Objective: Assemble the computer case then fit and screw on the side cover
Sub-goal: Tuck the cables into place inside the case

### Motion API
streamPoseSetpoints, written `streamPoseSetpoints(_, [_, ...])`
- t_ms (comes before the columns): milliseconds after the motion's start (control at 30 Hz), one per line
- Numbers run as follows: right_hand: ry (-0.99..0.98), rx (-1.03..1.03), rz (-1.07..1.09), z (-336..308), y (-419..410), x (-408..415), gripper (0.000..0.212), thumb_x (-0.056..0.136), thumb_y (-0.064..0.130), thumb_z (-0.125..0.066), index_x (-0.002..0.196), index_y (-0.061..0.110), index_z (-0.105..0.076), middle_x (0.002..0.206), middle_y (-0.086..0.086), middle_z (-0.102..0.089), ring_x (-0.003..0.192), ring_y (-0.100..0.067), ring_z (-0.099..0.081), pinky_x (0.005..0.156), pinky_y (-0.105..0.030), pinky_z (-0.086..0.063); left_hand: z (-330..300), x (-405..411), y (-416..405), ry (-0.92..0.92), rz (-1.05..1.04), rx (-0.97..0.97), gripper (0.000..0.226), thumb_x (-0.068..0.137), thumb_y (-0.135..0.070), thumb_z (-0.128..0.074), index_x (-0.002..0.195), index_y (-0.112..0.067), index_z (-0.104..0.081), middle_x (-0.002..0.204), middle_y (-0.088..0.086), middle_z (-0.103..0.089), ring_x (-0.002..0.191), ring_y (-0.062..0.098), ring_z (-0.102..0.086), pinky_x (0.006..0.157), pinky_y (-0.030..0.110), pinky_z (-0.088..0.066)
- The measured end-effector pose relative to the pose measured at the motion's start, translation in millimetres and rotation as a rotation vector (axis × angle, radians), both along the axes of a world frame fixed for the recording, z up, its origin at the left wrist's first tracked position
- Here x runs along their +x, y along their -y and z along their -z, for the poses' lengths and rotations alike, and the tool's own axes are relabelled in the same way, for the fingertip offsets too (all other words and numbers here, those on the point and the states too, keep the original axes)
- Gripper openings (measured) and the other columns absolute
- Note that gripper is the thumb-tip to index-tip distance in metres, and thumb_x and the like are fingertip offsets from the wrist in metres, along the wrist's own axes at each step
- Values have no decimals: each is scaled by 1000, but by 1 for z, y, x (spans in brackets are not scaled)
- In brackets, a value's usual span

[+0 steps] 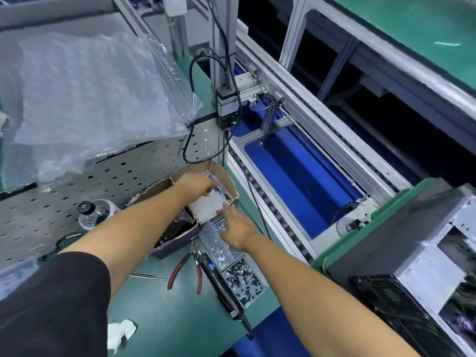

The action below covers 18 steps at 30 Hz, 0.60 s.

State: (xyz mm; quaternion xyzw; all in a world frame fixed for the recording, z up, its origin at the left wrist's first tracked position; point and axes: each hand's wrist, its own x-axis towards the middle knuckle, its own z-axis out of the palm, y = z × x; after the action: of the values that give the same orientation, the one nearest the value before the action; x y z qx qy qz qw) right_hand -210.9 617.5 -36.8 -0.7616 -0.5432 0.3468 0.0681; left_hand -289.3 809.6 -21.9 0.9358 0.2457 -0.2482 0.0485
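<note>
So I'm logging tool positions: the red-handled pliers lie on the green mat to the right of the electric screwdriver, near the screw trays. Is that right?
Not quite. The head view shows the red-handled pliers lying to the left of the electric screwdriver, not the right. The rest holds: they rest on the green mat, near the screw trays.

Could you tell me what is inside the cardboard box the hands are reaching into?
The cardboard box holds white bagged items; the left hand covers part, so what lies deeper is hidden.

Head view — steeply down, close.
</note>
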Motion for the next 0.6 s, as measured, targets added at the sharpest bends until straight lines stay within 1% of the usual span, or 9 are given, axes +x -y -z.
streamPoseSetpoints(67, [-66, 40, 104, -10, 3, 1, 64, 93, 17, -61, 153, 15, -37, 161, -8, -33, 146, -29, -36, 123, -47, -26, -11, -2, 0, 1, -57, -20, 11, 90, -14, -56, 86, -24, -54, 95, -8, -72, 92, 13, -67, 75, 30, -48])
streamPoseSetpoints(100, [-78, 50, 134, -14, 6, 2, 60, 94, 19, -62, 150, 15, -40, 154, -10, -41, 140, -29, -42, 121, -47, -31, -15, -2, 2, 8, -76, -29, 12, 89, -13, -57, 86, -25, -55, 96, -7, -73, 92, 13, -67, 73, 29, -47])
streamPoseSetpoints(167, [-85, 51, 163, -20, 14, 5, 55, 96, 22, -62, 146, 14, -43, 146, -11, -45, 134, -30, -47, 118, -48, -34, -20, -3, 4, 26, -100, -18, 13, 89, -12, -57, 87, -25, -59, 99, -6, -74, 94, 14, -67, 73, 28, -46])
streamPoseSetpoints(233, [-78, 43, 173, -24, 22, 10, 47, 97, 23, -60, 141, 15, -47, 142, -9, -46, 130, -29, -49, 116, -47, -36, -21, -3, 8, 63, -130, -4, 10, 91, -14, -61, 92, -24, -64, 103, -4, -72, 97, 17, -66, 76, 29, -47])
streamPoseSetpoints(333, [-98, 20, 197, -27, 33, 17, 43, 98, 28, -60, 139, 17, -49, 139, -4, -42, 120, -24, -54, 112, -46, -41, -19, -3, 14, 105, -181, -15, 3, 92, -20, -69, 94, -23, -68, 104, -7, -71, 99, 16, -65, 74, 27, -44])
streamPoseSetpoints(467, [-130, 2, 233, -26, 44, 23, 44, 97, 31, -59, 138, 18, -51, 140, -4, -35, 127, -23, -44, 114, -46, -40, -14, -7, 19, 109, -248, -22, 10, 95, -14, -63, 94, -24, -67, 104, -9, -72, 99, 15, -65, 81, 29, -50])
streamPoseSetpoints(533, [-146, -1, 255, -26, 46, 22, 44, 97, 32, -58, 138, 19, -50, 140, -4, -33, 129, -23, -42, 116, -47, -37, -13, -11, 19, 154, -276, -30, 9, 98, -15, -59, 97, -23, -63, 105, -4, -70, 97, 19, -64, 79, 31, -50])
streamPoseSetpoints(600, [-185, 1, 306, -26, 47, 21, 46, 95, 28, -61, 139, 20, -49, 138, -4, -33, 130, -24, -40, 118, -48, -34, -16, -16, 20, 238, -299, -48, 7, 99, -15, -56, 100, -21, -59, 105, 0, -68, 95, 23, -62, 77, 34, -48])
